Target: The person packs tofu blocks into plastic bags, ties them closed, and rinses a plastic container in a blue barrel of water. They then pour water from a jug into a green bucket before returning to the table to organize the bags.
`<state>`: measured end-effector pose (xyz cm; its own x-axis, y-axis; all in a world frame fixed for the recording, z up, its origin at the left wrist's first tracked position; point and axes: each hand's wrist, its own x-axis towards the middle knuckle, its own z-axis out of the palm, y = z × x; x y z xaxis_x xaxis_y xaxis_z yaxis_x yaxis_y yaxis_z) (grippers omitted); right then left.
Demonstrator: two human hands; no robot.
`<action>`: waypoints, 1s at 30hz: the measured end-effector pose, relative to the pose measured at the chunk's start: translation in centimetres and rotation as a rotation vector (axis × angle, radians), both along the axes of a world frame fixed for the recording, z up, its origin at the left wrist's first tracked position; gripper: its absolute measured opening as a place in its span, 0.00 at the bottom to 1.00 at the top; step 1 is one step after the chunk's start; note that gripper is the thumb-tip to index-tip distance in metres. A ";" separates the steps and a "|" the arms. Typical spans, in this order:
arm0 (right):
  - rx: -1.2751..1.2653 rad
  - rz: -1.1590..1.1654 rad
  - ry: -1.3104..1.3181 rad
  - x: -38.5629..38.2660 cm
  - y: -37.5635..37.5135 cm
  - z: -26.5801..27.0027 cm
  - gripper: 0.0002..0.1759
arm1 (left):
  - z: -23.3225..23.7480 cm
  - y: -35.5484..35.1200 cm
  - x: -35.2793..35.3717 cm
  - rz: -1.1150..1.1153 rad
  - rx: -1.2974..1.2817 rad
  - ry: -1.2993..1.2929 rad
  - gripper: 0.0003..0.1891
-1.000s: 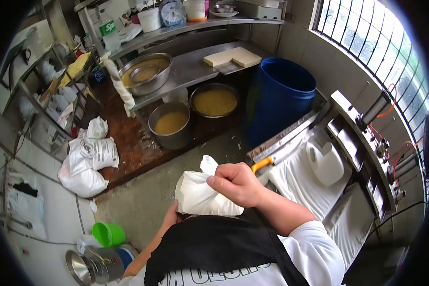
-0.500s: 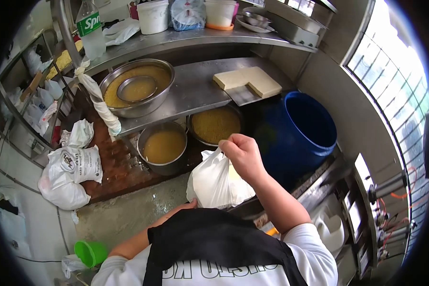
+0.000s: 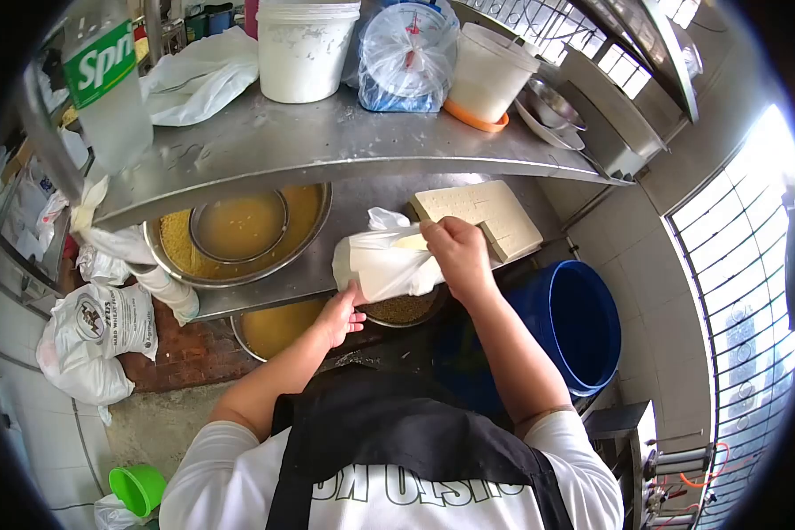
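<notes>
A white plastic bag (image 3: 384,267), bulging with something pale, is held over the front edge of the metal table. My right hand (image 3: 458,256) is closed in a fist on the bag's gathered top at its right side. At the bag's lower left corner is my left hand (image 3: 340,316), thumb up against the plastic and fingers partly stretched out below it. Just behind the bag and my right hand lies a cream-coloured slab of what looks like tofu (image 3: 481,210) on the table. What exactly fills the bag is hidden by the plastic.
A metal basin (image 3: 325,231) of yellowish grains and liquid stands at left, under a steel shelf (image 3: 327,146) carrying a Sprite bottle (image 3: 106,88) and white buckets (image 3: 305,53). Below are a pot (image 3: 278,331) and a blue barrel (image 3: 583,327). A flour sack (image 3: 106,327) lies at far left.
Both hands and the bag have moved forward and up, from above the floor to the table's edge by the slab. My left hand has come into fuller view. The camera has come closer to the shelf.
</notes>
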<state>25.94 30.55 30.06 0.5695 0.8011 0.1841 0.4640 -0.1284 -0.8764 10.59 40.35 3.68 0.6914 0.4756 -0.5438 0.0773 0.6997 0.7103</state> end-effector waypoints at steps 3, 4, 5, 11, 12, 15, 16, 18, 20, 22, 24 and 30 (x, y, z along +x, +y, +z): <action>-0.018 -0.022 -0.084 2.6 4.2 -1.6 0.20 | 3.1 1.0 0.6 0.110 0.086 0.043 0.39; -0.007 0.000 0.023 3.2 5.6 -1.0 0.17 | 3.9 0.9 0.6 0.094 0.219 0.048 0.37; 0.007 0.021 0.131 3.9 7.0 -0.7 0.15 | 4.1 1.0 0.7 0.077 0.354 0.052 0.35; 0.246 0.363 0.219 4.8 11.7 -3.2 0.11 | 3.3 2.0 2.4 -0.017 0.349 -0.052 0.36; 0.228 0.360 0.143 5.4 12.7 -4.0 0.13 | 2.3 1.8 3.0 0.036 0.487 -0.010 0.38; 0.248 0.376 -0.247 7.1 15.3 -5.7 0.12 | 2.0 1.6 3.8 0.106 0.689 0.129 0.44; 0.256 0.382 -0.239 7.3 15.4 -5.6 0.12 | 2.7 1.5 4.1 0.125 0.745 0.209 0.47; 0.226 0.477 -0.345 8.2 15.6 -5.3 0.14 | 4.0 0.8 4.5 0.230 0.858 0.382 0.51; 0.269 0.512 -0.381 10.0 16.1 -5.1 0.14 | 5.4 0.2 5.4 0.343 0.955 0.564 0.54; 0.314 0.541 -0.404 11.9 16.7 -5.5 0.13 | 6.5 0.8 6.6 0.376 1.387 0.616 0.56; 0.217 0.607 -0.359 13.9 17.8 -6.4 0.13 | 5.7 3.0 8.4 0.302 1.363 0.729 0.55; 0.090 0.668 -0.556 17.1 16.9 -6.0 0.12 | 8.8 8.2 11.1 0.295 1.713 0.708 0.28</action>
